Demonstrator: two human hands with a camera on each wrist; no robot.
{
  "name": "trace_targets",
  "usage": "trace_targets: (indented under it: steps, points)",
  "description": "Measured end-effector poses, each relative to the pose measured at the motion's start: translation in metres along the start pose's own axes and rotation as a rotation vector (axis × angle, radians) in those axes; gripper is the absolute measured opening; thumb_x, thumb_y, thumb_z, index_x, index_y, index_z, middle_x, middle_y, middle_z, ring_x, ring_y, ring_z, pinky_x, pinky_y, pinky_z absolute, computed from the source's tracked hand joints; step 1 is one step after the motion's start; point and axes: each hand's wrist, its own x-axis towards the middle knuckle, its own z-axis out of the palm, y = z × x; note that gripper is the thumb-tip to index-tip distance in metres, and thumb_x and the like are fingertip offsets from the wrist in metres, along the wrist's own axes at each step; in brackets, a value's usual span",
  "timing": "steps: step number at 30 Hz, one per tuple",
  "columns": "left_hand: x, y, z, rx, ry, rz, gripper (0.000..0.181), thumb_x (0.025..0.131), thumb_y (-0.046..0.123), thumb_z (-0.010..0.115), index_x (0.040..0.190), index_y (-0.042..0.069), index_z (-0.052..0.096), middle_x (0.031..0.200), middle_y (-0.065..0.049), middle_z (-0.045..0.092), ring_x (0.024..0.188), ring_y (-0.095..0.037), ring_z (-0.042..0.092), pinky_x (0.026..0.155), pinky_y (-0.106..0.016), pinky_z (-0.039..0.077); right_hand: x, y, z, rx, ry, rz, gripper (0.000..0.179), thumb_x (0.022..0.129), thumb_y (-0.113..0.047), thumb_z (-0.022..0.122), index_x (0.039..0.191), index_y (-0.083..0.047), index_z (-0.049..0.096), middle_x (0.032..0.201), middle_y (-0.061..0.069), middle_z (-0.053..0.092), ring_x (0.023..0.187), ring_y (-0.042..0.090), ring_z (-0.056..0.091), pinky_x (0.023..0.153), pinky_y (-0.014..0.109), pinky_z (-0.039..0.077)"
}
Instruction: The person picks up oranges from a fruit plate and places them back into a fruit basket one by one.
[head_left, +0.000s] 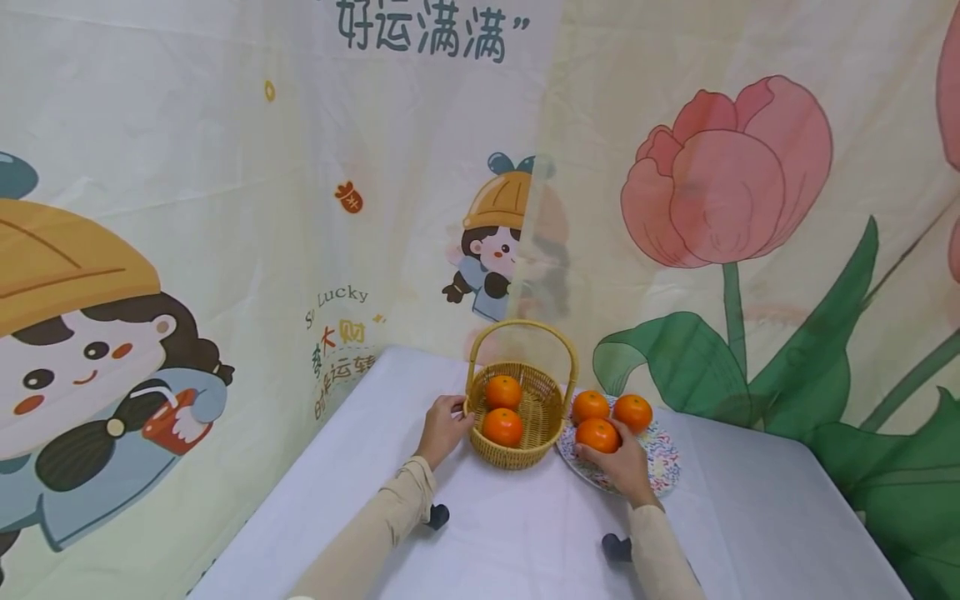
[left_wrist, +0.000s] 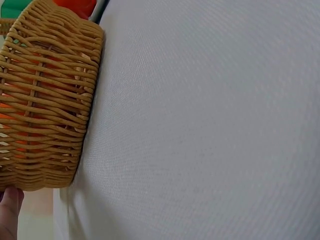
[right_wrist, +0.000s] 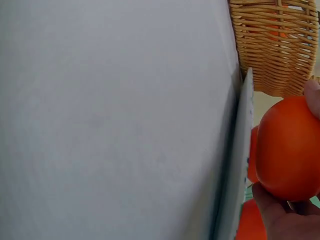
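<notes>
Held orange (right_wrist: 287, 150) is closest to R-wrist cam; R hand (head_left: 626, 467) has fingers + thumb clamped on it, over speckled plate (head_left: 663, 471) w/ 2 more oranges (head_left: 632, 413) behind. L hand (head_left: 444, 429) pinches L rim of wicker basket (head_left: 517, 457), upright, handle up, 2 oranges (head_left: 502, 427) inside. Basket (L) + plate (R) side by side on white cloth (head_left: 525, 533); printed backdrop (head_left: 420, 167) behind.

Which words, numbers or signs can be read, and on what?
"好运满满": top of the backdrop
"So Lucky": backdrop, left of basket
"大": below that
"财": right of "大"
"运转": below those
Nearby characters: too blurred to read
Red pouch print: too small to read
On basket and plate: none readable
</notes>
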Motion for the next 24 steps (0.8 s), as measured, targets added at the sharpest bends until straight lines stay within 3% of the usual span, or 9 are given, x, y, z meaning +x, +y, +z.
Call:
trace_targets:
  steps: [11,24]
  points:
    - [-0.002,0.003,-0.002,0.003,-0.01,-0.008,0.038,0.086,0.004,0.071,0.119,-0.012,0.061,0.113,-0.022,0.055,0.107,-0.033,0.061,0.091,-0.038,0.055,-0.012,-0.013,-0.015,-0.033,0.019,0.0,0.099,0.073,-0.055,0.079,0.149,-0.013,0.032,0.144,0.02,0.038,0.126,0.042,0.041,0.102,0.064,0.04]
    - [-0.002,0.004,0.0,-0.015,-0.01,-0.005,0.036,0.086,0.001,0.07,0.118,-0.013,0.061,0.113,-0.023,0.054,0.107,-0.034,0.061,0.09,-0.041,0.055,-0.029,-0.041,-0.017,0.02,0.007,-0.138,0.096,0.072,-0.054,0.081,0.146,-0.011,0.038,0.142,0.018,0.043,0.124,0.04,0.046,0.101,0.058,0.045]
